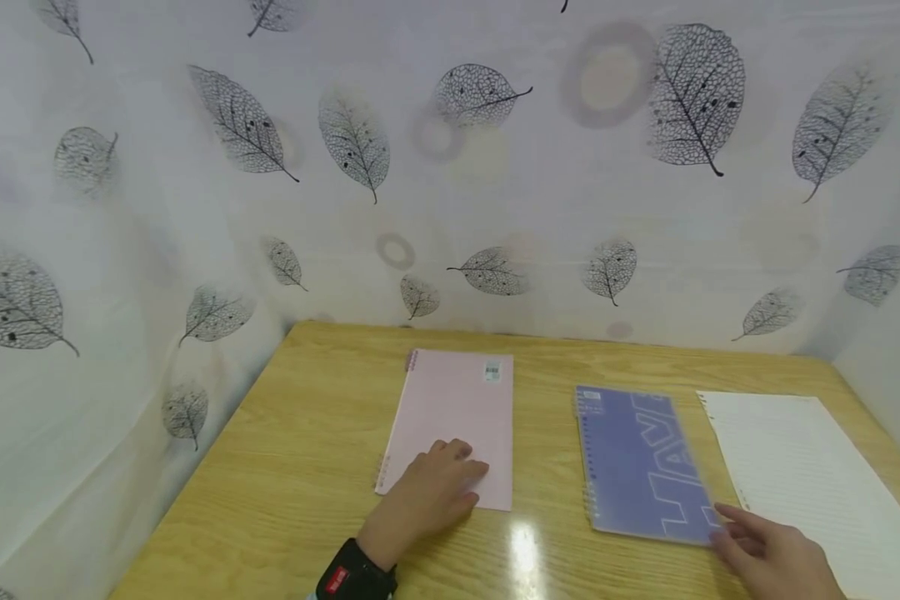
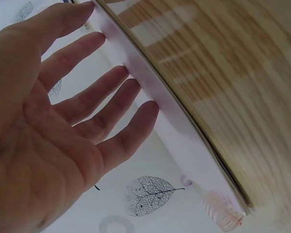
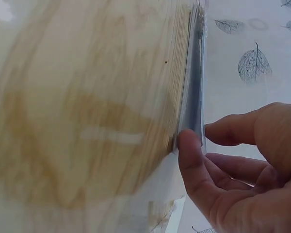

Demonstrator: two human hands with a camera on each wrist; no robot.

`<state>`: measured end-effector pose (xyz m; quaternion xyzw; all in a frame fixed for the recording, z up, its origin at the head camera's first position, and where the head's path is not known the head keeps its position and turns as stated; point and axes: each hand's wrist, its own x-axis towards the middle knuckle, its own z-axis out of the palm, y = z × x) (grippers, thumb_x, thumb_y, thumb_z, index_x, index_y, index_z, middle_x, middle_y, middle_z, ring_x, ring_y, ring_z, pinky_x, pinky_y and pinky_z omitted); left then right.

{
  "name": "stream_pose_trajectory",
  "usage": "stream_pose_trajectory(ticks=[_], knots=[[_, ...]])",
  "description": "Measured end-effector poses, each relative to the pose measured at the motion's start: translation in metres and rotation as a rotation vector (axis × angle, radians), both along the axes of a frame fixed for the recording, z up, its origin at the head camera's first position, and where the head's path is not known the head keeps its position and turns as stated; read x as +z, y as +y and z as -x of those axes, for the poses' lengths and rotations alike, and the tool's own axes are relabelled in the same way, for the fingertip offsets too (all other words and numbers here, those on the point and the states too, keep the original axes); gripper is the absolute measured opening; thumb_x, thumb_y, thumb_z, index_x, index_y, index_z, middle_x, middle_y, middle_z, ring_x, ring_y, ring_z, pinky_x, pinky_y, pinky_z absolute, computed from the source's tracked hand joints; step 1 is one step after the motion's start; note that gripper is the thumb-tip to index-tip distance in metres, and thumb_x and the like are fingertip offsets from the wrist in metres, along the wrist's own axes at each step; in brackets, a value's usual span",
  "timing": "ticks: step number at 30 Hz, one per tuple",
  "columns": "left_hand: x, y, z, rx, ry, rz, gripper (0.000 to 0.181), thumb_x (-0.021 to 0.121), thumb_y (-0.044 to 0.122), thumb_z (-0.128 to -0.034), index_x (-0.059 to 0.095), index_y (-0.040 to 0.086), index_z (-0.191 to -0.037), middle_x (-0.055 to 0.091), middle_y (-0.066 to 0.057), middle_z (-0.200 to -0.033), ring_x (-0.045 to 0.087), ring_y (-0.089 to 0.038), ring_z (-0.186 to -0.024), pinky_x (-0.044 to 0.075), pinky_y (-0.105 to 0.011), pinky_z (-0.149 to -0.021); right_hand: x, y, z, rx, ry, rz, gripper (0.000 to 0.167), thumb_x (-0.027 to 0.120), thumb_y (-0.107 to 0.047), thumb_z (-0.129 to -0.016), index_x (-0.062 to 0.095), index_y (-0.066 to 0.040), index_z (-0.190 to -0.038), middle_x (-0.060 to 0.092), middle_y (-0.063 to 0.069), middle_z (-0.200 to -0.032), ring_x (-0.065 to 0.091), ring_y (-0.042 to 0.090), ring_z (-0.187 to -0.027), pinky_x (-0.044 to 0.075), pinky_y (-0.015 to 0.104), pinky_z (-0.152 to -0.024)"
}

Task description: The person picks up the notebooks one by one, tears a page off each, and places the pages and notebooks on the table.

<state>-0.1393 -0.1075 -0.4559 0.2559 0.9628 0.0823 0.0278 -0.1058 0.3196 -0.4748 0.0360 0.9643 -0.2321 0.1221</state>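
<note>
A pink spiral notebook (image 1: pixel 457 400) lies on the wooden table, a small label near its top right corner. My left hand (image 1: pixel 438 487) rests on its lower part with fingers spread; in the left wrist view the fingertips (image 2: pixel 148 109) touch the pink cover. To the right lies a blue-purple spiral notebook (image 1: pixel 630 467) with large white outlined letters. My right hand (image 1: pixel 776 554) pinches its lower right corner between thumb and fingers. Seen from the right wrist, the notebook's edge (image 3: pixel 191 97) sits between the thumb and a finger.
A lined white loose-leaf sheet (image 1: pixel 817 467) with a torn, holed left edge lies at the right, partly behind my right hand. Pale cloth (image 1: pixel 540 192) printed with leaves hangs behind and at both sides of the table (image 1: pixel 270 467).
</note>
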Motion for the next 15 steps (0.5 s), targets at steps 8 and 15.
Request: stream_pose_trajectory(ticks=[8,15], knots=[[0.0,0.003,0.0,-0.011,0.036,-0.009,0.037,0.072,0.031,-0.094,0.07,0.023,-0.13,0.065,-0.006,-0.134,0.063,-0.027,-0.118,0.059,-0.041,-0.086,0.008,-0.02,0.0,0.009,0.018,-0.043,0.052,0.066,-0.028,-0.097,0.061,0.011,-0.131,0.077,0.007,-0.091,0.071,0.021,-0.08,0.058,0.042,-0.072],[-0.002,0.003,-0.002,-0.006,0.031,-0.008,0.037,0.071,0.032,-0.0937,0.068,0.022,-0.13,0.064,-0.007,-0.137,0.063,-0.028,-0.121,0.058,-0.045,-0.09,0.003,-0.023,-0.002,0.025,0.033,-0.074,0.049,0.068,-0.022,-0.095,0.061,0.013,-0.129,0.072,-0.004,-0.085,0.063,0.013,-0.077,0.055,0.038,-0.07]])
